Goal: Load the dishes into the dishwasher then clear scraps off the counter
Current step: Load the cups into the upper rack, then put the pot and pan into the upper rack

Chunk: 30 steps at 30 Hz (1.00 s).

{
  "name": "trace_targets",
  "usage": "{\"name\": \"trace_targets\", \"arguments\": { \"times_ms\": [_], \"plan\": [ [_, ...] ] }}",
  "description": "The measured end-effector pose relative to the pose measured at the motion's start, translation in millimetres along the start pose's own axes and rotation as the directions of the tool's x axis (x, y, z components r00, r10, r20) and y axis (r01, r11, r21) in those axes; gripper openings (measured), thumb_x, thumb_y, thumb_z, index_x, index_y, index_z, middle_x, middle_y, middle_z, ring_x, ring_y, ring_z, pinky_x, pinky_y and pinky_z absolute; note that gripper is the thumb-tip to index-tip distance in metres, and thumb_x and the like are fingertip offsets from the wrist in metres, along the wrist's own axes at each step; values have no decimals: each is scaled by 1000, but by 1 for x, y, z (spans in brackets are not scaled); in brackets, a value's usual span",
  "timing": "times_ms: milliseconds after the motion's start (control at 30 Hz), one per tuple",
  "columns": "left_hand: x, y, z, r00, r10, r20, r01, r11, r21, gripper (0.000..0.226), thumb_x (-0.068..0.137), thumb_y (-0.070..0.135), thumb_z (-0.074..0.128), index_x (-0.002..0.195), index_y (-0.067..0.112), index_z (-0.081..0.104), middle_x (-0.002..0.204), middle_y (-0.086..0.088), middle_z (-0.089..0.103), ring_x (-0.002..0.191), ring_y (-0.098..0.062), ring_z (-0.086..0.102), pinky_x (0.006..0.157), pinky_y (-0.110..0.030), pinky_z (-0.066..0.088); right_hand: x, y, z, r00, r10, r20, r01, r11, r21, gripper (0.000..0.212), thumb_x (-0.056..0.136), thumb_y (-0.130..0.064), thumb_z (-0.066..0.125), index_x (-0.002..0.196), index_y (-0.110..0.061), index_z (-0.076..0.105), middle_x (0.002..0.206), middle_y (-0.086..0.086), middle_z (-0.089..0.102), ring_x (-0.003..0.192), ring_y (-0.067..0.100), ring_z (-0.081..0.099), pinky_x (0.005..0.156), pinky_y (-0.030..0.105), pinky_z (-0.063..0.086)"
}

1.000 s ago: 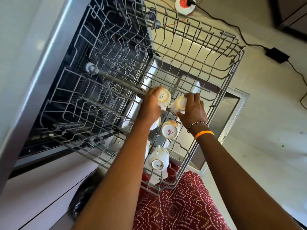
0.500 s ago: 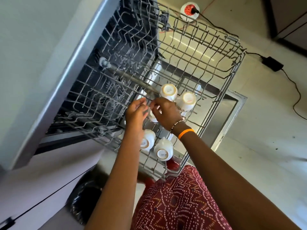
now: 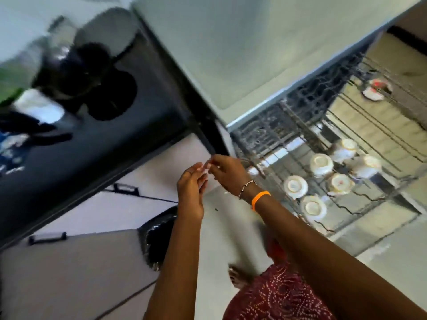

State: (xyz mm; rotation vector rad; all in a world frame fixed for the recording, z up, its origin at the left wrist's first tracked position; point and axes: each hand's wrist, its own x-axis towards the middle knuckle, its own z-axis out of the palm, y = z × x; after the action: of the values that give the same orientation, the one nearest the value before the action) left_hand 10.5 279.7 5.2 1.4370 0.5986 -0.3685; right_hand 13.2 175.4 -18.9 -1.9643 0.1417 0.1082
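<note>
Six cups (image 3: pixel 321 164) upside down in rack (image 3: pixel 346 125).

Glossy ceramic cups (image 3: pixel 321 164), wire rack (image 3: pixel 369 125)

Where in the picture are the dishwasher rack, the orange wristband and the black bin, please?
dishwasher rack (image 3: pixel 360 125): head view, on its bare wire grid above the cups.
orange wristband (image 3: pixel 260 197): head view, on the band across the right wrist.
black bin (image 3: pixel 159 236): head view, on its shiny dark liner.

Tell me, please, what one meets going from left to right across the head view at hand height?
Dark counter → left hand → right hand → orange wristband → upturned white cups in the dishwasher rack.
</note>
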Motion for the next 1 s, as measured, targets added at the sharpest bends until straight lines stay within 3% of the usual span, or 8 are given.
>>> {"name": "trace_targets", "arguments": {
  "times_ms": [100, 233, 400, 567, 667, 733, 867, 1000],
  "plan": [
    [-15, 24, -73, 992, 105, -65, -107, 994, -23, 17, 94, 17, 51, 106, 15, 61, 102, -4, 66, 97, -18, 62, 75, -23, 50, -1, -53, 51, 993, -98, 71, 97, 995, 23, 16, 90, -8, 51, 92, -2, 66, 87, 13, 69, 75, 18, 59, 77, 36, 51],
    [-35, 64, -161, 962, 191, -197, -202, 979, -39, 22, 94, 18, 51, 113, 11, 61, 109, -10, 64, 101, -24, 61, 80, -29, 52, 5, -123, 113, 957, -202, 210, 200, 979, 33, 17, 93, -10, 49, 98, -3, 64, 84, 7, 64, 74, 14, 57, 64, 21, 46],
    [-51, 105, -249, 928, 265, -263, -311, 938, -153, 19, 95, 13, 46, 92, 20, 63, 85, 0, 63, 80, -11, 59, 75, -23, 48, 18, -190, 178, 913, -271, 305, 242, 961, 132, 16, 91, -5, 50, 98, 2, 63, 70, -5, 56, 61, 7, 53, 54, 10, 45],
    [-35, 123, -301, 919, 227, -322, -304, 929, -213, 20, 95, 12, 45, 88, 18, 63, 81, 2, 61, 74, -8, 57, 68, -20, 46, 47, -219, 224, 921, -245, 303, 201, 965, 170, 18, 92, -1, 47, 98, 1, 64, 70, -1, 58, 56, 7, 52, 49, 8, 44],
    [-15, 133, -314, 931, 221, -292, -289, 933, -216, 19, 96, 13, 45, 105, 13, 62, 82, 3, 60, 74, -8, 56, 66, -20, 45, 76, -223, 241, 951, -216, 221, 180, 968, 172, 16, 90, -3, 48, 90, -7, 64, 78, 4, 60, 62, 10, 52, 58, 14, 48],
    [1, 141, -319, 936, 230, -267, -286, 939, -191, 24, 96, 15, 45, 113, 10, 61, 83, 3, 60, 74, -9, 56, 67, -21, 44, 101, -223, 248, 975, -181, 126, 158, 973, 169, 14, 89, -6, 52, 87, -11, 64, 83, 5, 61, 73, 16, 55, 74, 30, 51],
    [41, 166, -324, 946, 237, -223, -273, 951, -145, 21, 96, 18, 44, 107, 14, 62, 87, 4, 61, 80, -9, 58, 72, -22, 46, 158, -234, 255, 989, -146, -36, 148, 985, 88, 23, 87, -8, 58, 107, 2, 56, 102, 16, 56, 94, 26, 54, 86, 35, 44],
    [90, 206, -320, 956, 217, -199, -242, 964, -113, 18, 96, 19, 43, 94, 22, 61, 88, 4, 61, 82, -9, 57, 74, -22, 44, 213, -244, 260, 989, -120, -82, 127, 989, 77, 43, 84, -6, 62, 122, 4, 44, 124, 21, 44, 113, 32, 48, 97, 38, 40]
  ]
}}
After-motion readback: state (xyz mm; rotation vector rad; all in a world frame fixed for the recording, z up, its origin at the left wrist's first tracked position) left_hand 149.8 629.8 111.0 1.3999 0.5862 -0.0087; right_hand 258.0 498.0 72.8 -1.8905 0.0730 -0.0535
